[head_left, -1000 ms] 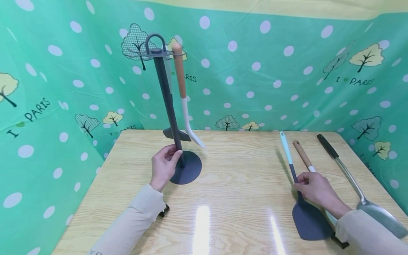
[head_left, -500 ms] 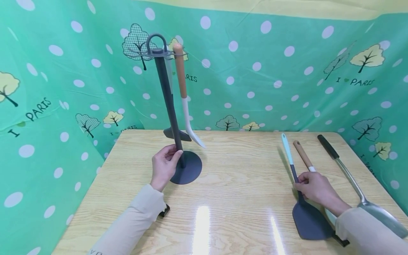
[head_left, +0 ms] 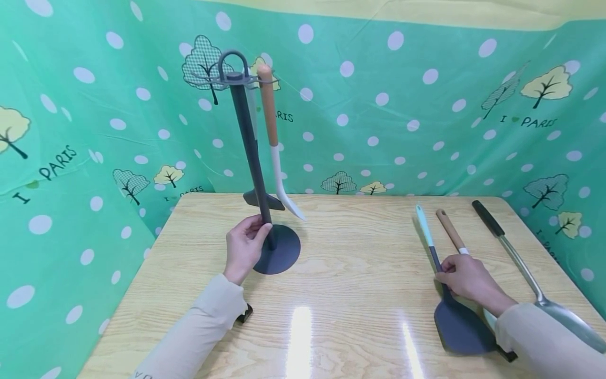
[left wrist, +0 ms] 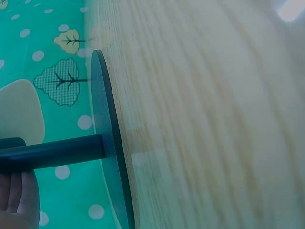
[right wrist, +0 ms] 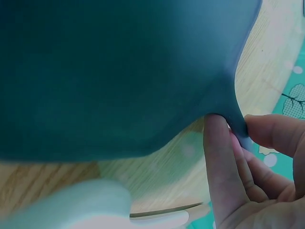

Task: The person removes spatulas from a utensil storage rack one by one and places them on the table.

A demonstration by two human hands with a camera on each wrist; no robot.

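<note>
On the left, a dark utensil stand [head_left: 254, 158] with a round base [head_left: 283, 258] stands on the table. My left hand [head_left: 246, 247] grips its pole just above the base, fingers and thumb around it. A spatula with an orange-brown handle and white lower part [head_left: 277, 163] hangs from the stand's rack, and a dark-headed utensil [head_left: 263, 200] hangs behind the pole. On the right, my right hand [head_left: 470, 279] pinches the dark neck of a turner [head_left: 461, 329] with a light blue handle. In the right wrist view its broad dark head [right wrist: 124, 76] fills much of the picture.
Beside the right hand lies a brown-handled utensil [head_left: 450, 229] with a pale head, partly hidden under the hand and sleeve. Farther right lies a metal wok spatula [head_left: 516, 258] with a black grip. Green patterned cloth [head_left: 369, 116] encloses the wooden table [head_left: 360, 273].
The turner's light blue handle end has dipped slightly lower in the head view, while its head has moved up a little. My left hand and the stand look unmoved.
</note>
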